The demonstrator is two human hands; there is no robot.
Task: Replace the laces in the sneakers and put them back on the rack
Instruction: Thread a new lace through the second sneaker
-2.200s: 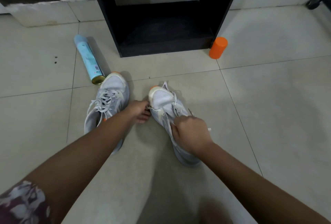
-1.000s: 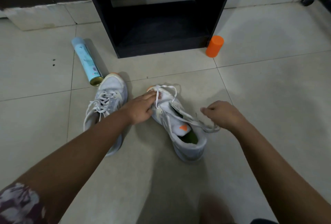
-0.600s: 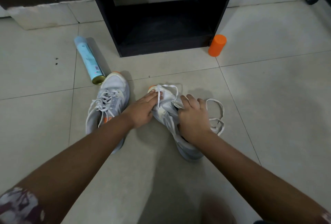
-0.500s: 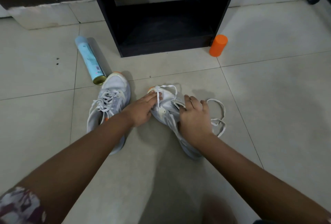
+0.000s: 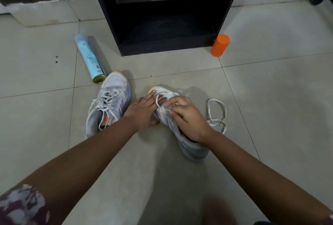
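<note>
Two grey-and-white sneakers with orange toes lie on the tiled floor. The left sneaker (image 5: 110, 104) is still laced. My left hand (image 5: 144, 111) rests flat against the toe side of the right sneaker (image 5: 191, 147), steadying it. My right hand (image 5: 189, 116) lies over that shoe's eyelets with its fingers curled, pinching the white lace (image 5: 217, 115). A loose loop of this lace trails onto the floor to the right of the shoe. The black shoe rack (image 5: 167, 44) stands straight ahead with its bottom shelf bare.
A light blue spray can (image 5: 90, 59) lies on the floor just beyond the left sneaker's toe. An orange cylinder (image 5: 220, 45) stands at the rack's right front corner. Pale floor tiles stretch to the right and towards me.
My right hand pulled a length of lace out to the right, dropped it, then returned to the shoe's eyelets and curled its fingers onto the lace. My left hand stayed on the toe.
</note>
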